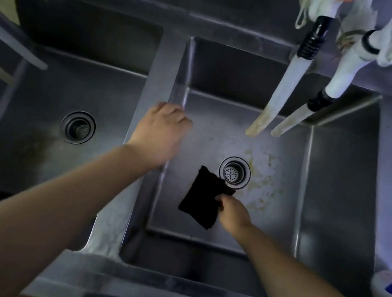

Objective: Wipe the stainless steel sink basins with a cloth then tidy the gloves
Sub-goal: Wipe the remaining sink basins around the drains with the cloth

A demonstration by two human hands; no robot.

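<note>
This looks like a commercial kitchen's washing-up station: deep stainless steel sink basins [330, 200] sit side by side, each with a strainer drain [234, 173], and two plastic hose spouts [287, 85] hang in the upper right.

I see brushed steel sink basins [332, 188], dull with a stained patch near the perforated metal drain [234, 172]; a matt black cloth [202, 198]; smooth white plastic hoses [285, 85].
</note>
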